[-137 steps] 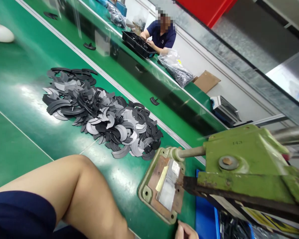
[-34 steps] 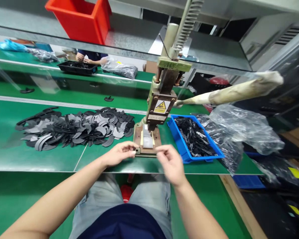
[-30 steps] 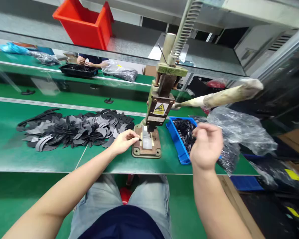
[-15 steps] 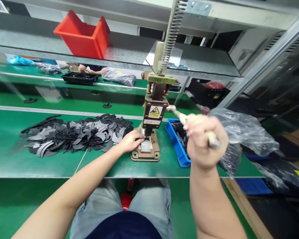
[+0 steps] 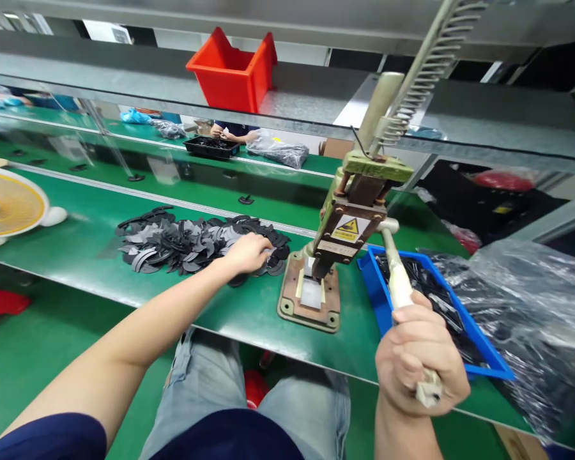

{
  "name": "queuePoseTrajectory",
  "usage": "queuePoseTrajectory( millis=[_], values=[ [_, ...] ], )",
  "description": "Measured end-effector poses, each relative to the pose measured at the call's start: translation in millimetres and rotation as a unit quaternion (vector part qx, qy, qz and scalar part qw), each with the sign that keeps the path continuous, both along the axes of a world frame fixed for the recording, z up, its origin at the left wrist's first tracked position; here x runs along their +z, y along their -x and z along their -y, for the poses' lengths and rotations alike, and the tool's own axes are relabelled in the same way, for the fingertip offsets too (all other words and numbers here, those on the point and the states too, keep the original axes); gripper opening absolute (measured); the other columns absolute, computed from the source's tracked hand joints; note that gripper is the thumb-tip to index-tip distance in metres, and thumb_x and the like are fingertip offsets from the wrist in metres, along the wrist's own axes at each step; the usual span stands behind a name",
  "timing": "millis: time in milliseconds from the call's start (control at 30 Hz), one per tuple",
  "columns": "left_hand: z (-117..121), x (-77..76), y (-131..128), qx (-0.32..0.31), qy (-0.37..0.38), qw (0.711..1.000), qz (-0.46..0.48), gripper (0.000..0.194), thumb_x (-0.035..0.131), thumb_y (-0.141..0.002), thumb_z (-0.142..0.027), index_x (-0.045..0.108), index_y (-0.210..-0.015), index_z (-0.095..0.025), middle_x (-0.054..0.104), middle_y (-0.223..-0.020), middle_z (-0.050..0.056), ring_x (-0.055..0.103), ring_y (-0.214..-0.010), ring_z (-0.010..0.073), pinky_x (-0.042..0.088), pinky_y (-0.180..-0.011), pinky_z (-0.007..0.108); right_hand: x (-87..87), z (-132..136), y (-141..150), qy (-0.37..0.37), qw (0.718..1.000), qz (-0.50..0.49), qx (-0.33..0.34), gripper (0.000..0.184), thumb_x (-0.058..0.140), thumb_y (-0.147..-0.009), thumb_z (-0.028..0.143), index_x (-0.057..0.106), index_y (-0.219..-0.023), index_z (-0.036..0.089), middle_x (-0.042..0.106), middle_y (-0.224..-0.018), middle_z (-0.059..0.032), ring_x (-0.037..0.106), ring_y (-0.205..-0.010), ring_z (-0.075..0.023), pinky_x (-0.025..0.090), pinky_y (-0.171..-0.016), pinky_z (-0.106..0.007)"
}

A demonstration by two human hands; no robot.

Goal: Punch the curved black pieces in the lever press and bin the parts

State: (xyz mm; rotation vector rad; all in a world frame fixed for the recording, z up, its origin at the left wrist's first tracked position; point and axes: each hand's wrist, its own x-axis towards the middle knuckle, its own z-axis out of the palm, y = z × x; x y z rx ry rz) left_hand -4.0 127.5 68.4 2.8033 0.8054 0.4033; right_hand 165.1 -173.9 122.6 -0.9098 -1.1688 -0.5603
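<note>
My right hand (image 5: 421,358) is wrapped round the lever handle (image 5: 397,268) of a green hand press (image 5: 349,227), whose lever slants down toward me. Beneath the press head, a pale block (image 5: 311,292) sits on the press's base plate (image 5: 290,306). My left hand (image 5: 249,252) rests at the right part of a heap of curved, flat, dark grey pieces (image 5: 186,246). Its fingers are bent and pressed together against the heap; their tips are partly hidden, so what they pinch does not show.
Right of the press stands a blue tray (image 5: 460,313) of black parts, beside clear plastic bags (image 5: 536,300). A red bin (image 5: 232,76) sits on the shelf above. A yellow fan (image 5: 9,204) is at the left. Another person's hands (image 5: 225,133) show behind a black tray (image 5: 211,147).
My left hand has moved from the press base left to the heap. The right hand has come lower, still on the lever handle. The camera view has turned and shifted left.
</note>
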Motion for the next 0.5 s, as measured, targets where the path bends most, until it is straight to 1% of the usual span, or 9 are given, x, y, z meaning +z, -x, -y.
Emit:
queuePoseTrajectory(
  millis=[67,133,233,333,400,500],
  values=[
    [-14.3,5.7,1.9,0.054,0.01,0.996,-0.064,0.027,0.062,-0.096,-0.035,0.07,-0.117,-0.021,0.075,-0.122,0.011,0.065,-0.122,0.0315,0.049,-0.106,0.042,-1.7,-1.3,1.6,-0.007,1.0,-0.006,-0.004,0.032,0.07,-0.091,0.032,0.054,-0.065,0.024,0.059,-0.065,0.0025,0.064,-0.073,-0.02,0.054,-0.101,-0.061],
    [-20.2,6.3,-5.1,0.077,0.026,0.991,-0.103,0.034,0.068,-0.092,-0.041,0.066,-0.119,-0.02,0.075,-0.121,0.013,0.066,-0.122,0.0332,0.05,-0.102,0.041,-3.2,0.0,1.3,0.001,1.0,-0.01,-0.005,0.032,0.069,-0.092,0.032,0.054,-0.065,0.024,0.06,-0.067,0.0024,0.065,-0.075,-0.0202,0.054,-0.102,-0.061],
    [-18.7,-0.5,-23.1,0.098,0.05,0.985,-0.132,0.052,0.079,-0.082,-0.048,0.062,-0.121,-0.019,0.076,-0.116,0.016,0.07,-0.115,0.0353,0.052,-0.096,0.041,-3.8,5.5,-1.5,0.029,1.0,0.001,0.005,0.028,0.068,-0.092,0.03,0.057,-0.067,0.023,0.062,-0.07,0.0019,0.066,-0.079,-0.0204,0.052,-0.105,-0.061],
    [-17.2,-9.3,-37.3,0.116,0.086,0.979,-0.142,0.06,0.083,-0.078,-0.046,0.059,-0.126,-0.019,0.076,-0.115,0.016,0.073,-0.111,0.0329,0.053,-0.092,0.036,-2.7,10.9,-4.0,0.054,0.998,0.016,0.018,0.024,0.068,-0.091,0.028,0.059,-0.07,0.022,0.063,-0.073,0.0021,0.068,-0.083,-0.0207,0.051,-0.107,-0.062],
    [-19.6,-12.6,-41.0,0.114,0.113,0.978,-0.137,0.056,0.082,-0.078,-0.042,0.061,-0.124,-0.019,0.077,-0.115,0.013,0.074,-0.108,0.0289,0.053,-0.086,0.031,-2.1,12.9,-4.8,0.06,0.998,0.021,0.021,0.021,0.067,-0.091,0.027,0.059,-0.072,0.023,0.064,-0.075,0.0026,0.068,-0.084,-0.0206,0.051,-0.108,-0.062],
    [-25.0,-10.3,-36.9,0.092,0.15,0.976,-0.126,0.034,0.077,-0.082,-0.037,0.069,-0.111,-0.02,0.079,-0.104,0.006,0.075,-0.093,0.0216,0.052,-0.073,0.026,-2.7,13.3,-5.0,0.059,0.998,0.018,0.02,0.022,0.067,-0.092,0.029,0.059,-0.072,0.023,0.064,-0.075,0.0025,0.068,-0.084,-0.0209,0.051,-0.109,-0.063]
  ],
)
